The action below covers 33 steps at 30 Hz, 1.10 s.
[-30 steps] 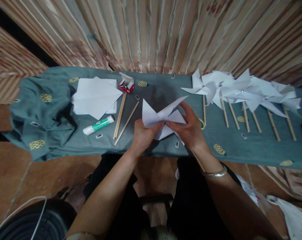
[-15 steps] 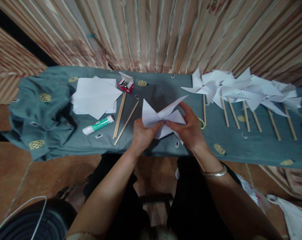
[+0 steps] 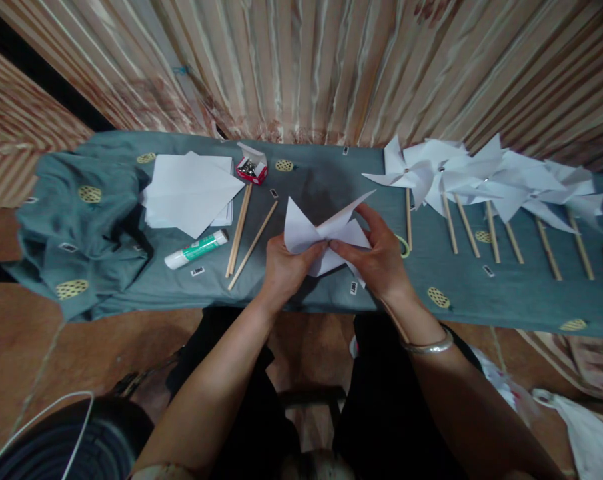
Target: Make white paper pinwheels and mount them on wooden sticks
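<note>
Above the cloth near its front edge, both hands hold a white paper pinwheel (image 3: 301, 223) with its blades folded toward the middle. My left hand (image 3: 287, 268) grips its left side, thumb pressed at the centre. From the right, my right hand (image 3: 381, 257) pinches it, its thumb meeting the left one at the centre. The other fingers are partly hidden behind the paper. Wooden sticks (image 3: 240, 230) lie left of my left hand, and beyond them an open red box of metal pins (image 3: 252, 171). A light green ring-like handle (image 3: 405, 247) shows beside my right hand.
A stack of white paper (image 3: 191, 190) and a glue stick (image 3: 196, 249) lie on the left, beside bunched cloth (image 3: 81, 227). Several finished pinwheels (image 3: 486, 175) on sticks overlap along the right. Behind the patterned green tablecloth (image 3: 321, 163) hangs a pleated curtain (image 3: 301, 73).
Almost nothing differs. Both hands keep the same grip on the paper pinwheel, with only a tiny shift of the view.
</note>
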Available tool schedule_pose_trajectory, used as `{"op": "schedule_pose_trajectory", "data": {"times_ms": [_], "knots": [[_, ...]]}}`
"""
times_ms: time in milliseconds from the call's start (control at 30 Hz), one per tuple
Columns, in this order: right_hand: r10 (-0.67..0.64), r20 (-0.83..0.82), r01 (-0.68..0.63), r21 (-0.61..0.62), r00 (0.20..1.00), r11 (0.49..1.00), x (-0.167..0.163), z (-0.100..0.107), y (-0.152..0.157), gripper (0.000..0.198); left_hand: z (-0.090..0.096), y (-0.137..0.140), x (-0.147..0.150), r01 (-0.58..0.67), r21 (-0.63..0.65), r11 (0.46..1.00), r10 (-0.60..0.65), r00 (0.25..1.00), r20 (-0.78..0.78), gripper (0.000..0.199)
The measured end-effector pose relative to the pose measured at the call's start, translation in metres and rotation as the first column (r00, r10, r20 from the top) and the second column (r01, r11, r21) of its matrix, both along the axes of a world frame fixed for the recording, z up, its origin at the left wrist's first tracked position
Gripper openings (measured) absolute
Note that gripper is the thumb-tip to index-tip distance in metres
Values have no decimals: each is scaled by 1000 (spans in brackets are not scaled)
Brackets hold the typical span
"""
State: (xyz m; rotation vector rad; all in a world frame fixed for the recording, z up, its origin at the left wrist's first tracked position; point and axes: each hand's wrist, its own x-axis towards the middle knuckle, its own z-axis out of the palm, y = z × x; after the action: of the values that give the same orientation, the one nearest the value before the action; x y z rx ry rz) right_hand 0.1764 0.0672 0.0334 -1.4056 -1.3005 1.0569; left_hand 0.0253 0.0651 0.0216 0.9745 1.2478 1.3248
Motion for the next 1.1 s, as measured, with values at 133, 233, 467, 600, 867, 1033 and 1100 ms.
{"op": "schedule_pose_trajectory", "data": {"times_ms": [133, 233, 467, 600, 867, 1033, 1100], "knots": [[5, 14, -5, 1, 1000, 1000, 1, -2, 0, 76, 0, 0, 0, -2, 5, 1000, 2, 1000, 0, 18], [-3, 20, 2, 20, 1000, 1000, 0, -1, 0, 73, -1, 1, 0, -6, -1, 1000, 6, 1000, -20, 18], [6, 25, -7, 17, 1000, 1000, -1, -1, 0, 69, -1, 1, -1, 1, 12, 1000, -1, 999, -32, 20], [4, 20, -4, 31, 1000, 1000, -1, -2, 0, 69, -2, 1, -1, -1, 21, 1000, 1, 1000, -28, 20], [-15, 57, 12, 50, 998, 999, -1, -1, 1, 65, -2, 1, -1, 2, 21, 1000, -1, 1000, -25, 20], [4, 12, -4, 22, 1000, 1000, 0, 2, 1, 73, -2, 1, -1, 16, 11, 1000, -15, 999, -34, 20], [21, -36, -22, -27, 999, 999, 1, 3, 1, 76, -2, 0, -1, 26, -12, 1000, -27, 999, -42, 21]]}}
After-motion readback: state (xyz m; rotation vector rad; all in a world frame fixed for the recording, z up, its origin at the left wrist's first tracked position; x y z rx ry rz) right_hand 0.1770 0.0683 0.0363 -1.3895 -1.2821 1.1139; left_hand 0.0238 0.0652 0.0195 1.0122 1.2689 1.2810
